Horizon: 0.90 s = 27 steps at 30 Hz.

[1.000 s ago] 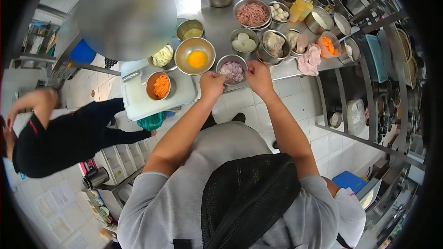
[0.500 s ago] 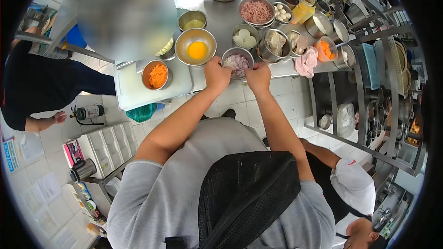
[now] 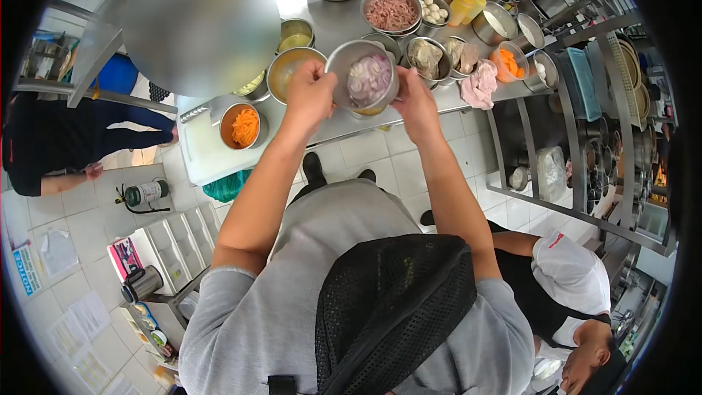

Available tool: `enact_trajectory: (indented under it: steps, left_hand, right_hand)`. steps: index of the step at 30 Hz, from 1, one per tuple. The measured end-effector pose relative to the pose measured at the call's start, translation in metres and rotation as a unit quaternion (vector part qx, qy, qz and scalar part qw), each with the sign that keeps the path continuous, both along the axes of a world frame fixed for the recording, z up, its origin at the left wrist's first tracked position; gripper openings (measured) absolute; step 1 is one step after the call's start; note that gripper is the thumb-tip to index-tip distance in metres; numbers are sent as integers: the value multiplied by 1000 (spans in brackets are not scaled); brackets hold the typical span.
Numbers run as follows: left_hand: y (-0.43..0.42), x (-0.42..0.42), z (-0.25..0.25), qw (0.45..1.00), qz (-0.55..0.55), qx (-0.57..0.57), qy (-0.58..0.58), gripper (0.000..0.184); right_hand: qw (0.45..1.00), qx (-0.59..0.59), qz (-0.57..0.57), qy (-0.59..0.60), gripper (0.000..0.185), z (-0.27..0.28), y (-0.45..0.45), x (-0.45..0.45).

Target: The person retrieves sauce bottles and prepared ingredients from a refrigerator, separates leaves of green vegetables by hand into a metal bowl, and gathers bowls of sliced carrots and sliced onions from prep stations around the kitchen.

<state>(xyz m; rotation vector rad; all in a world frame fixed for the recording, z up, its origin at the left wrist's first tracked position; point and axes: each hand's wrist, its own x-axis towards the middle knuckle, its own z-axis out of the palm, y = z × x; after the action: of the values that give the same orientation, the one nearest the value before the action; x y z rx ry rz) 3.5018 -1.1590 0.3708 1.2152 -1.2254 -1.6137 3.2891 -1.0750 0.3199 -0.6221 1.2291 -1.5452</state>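
A metal bowl of sliced purple onion (image 3: 369, 79) is raised above the counter edge, between my hands. My left hand (image 3: 311, 93) is closed on its left rim, in front of the egg bowl (image 3: 276, 77), whose yolk it hides. My right hand (image 3: 417, 106) grips the bowl's right side. Part of another container with yellowish contents (image 3: 368, 111) shows just beneath the raised bowl. On the white cutting board (image 3: 201, 148) stands a metal bowl of orange strips (image 3: 245, 127).
Bowls of minced meat (image 3: 391, 12) and white balls (image 3: 433, 9) stand behind, with a pink cloth (image 3: 480, 85) and an orange-filled tub (image 3: 510, 61) rightward. A metal rack (image 3: 578, 212) is at right. One person (image 3: 58, 135) is at left, another (image 3: 559, 271) lower right.
Both hands have lifted the onion bowl up off the counter, towards the camera. My left hand now covers part of the egg bowl. The person at lower right has shifted slightly.
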Motion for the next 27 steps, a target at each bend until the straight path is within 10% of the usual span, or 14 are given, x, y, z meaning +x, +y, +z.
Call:
enact_trajectory:
  steps: [5, 15, 18, 19, 20, 27]
  left_hand:
    - [10, -14, -5, 1000, -6, -5, -25, 15]
    - [18, 57, -24, 992, 65, -79, -79, 7]
    - [37, 80, -34, 992, 56, -57, -97, 12]
    - [43, 86, -41, 992, 47, -44, -106, 14]
    - [49, 91, -49, 992, 39, -32, -115, 16]
    - [70, 93, -102, 984, 21, -1, -175, 16]
  right_hand:
    - [922, 48, 61, -379, 61, 27, -8, 28]
    - [958, 67, 108, -257, 50, -26, 4, 6]
    - [993, 63, 55, 81, 36, -29, -2, 14]
    - [880, 22, 109, 461, 30, -23, 3, 14]
    - [625, -22, 145, 767, 23, -19, 8, 16]
    - [741, -50, 72, 666, 23, -42, 30, 12]
